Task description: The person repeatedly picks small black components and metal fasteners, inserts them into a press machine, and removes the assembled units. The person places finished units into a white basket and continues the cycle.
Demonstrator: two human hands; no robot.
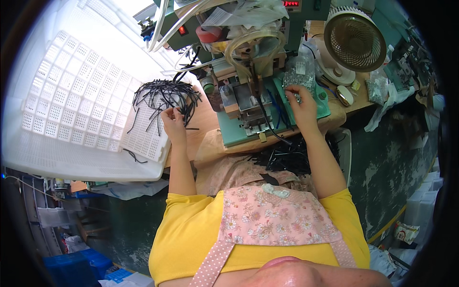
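My left hand (174,125) is at the near edge of a heap of short black cables (160,92), its fingers pinched together. Whether a cable is between the fingertips is hard to see. My right hand (303,106) reaches to a clear plastic bag of small shiny metal parts (297,79) on the green base. Its thumb and fingers are curled in among the parts, and what they grip is too small to name. Between my hands stands a bench machine with a metal work block (246,98). A black cable (267,115) hangs down its front.
A large white perforated basket (71,138) is tipped on the left, beside the cable heap. At the right back stand a small fan (355,40) and a computer mouse (344,95). More black cables (282,157) lie in a bin below the bench edge, by my lap.
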